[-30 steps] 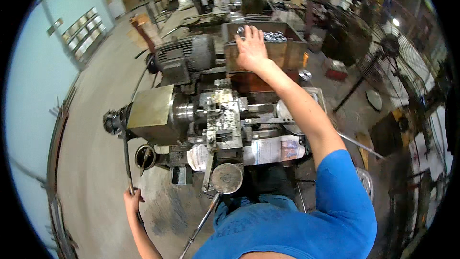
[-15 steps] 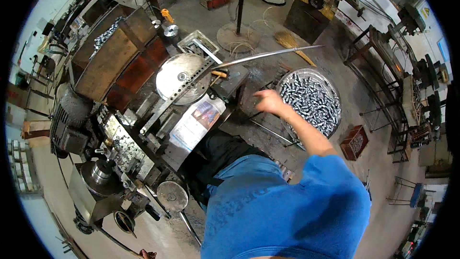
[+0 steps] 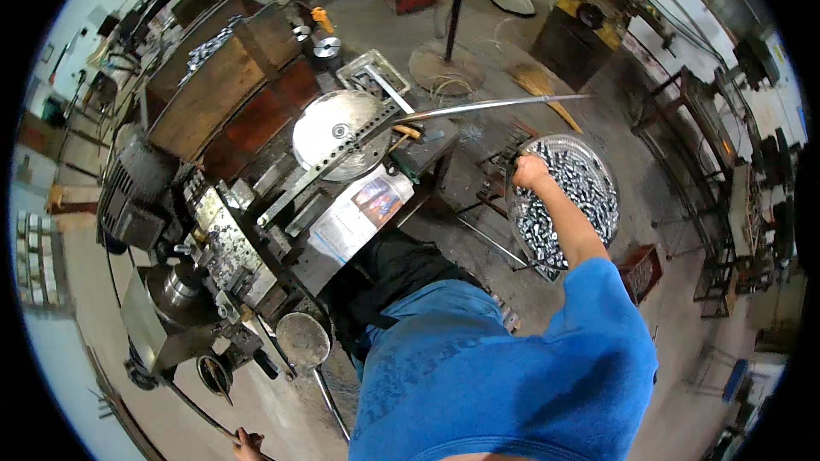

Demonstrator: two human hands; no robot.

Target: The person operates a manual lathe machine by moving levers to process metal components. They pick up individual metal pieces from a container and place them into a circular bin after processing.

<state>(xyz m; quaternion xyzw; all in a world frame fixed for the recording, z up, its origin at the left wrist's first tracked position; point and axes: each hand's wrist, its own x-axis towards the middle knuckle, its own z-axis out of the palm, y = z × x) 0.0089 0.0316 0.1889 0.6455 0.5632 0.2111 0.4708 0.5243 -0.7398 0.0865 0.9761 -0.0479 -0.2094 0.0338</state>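
At the lower edge, my left hand [image 3: 248, 444] is closed round the end of a long dark lever [image 3: 198, 412] that runs up to the machine; only part of the hand shows. My right hand [image 3: 530, 172] is at the upper left part of a large round metal tray [image 3: 600, 165]. Its fingers are curled together, and whatever they may hold is hidden. Many small shiny metal cylindrical parts [image 3: 571, 205] lie heaped in the tray, right beside the hand. The machine carries a bright chuck [image 3: 178, 286] and a metal-littered bed [image 3: 224, 226].
A large silver disc [image 3: 329, 132] and a perforated bar [image 3: 329, 162] sit on the machine, near a printed sheet [image 3: 359, 215]. A long rod [image 3: 495, 104] juts over the floor. Beyond are a broom [image 3: 538, 85] and fan stand [image 3: 453, 26]. A red bin [image 3: 639, 273] stands beside the tray.
My right hand has moved right, from beside the tray to over its left part, and its fingers have drawn together. The view has shifted slightly; more of my left hand shows.
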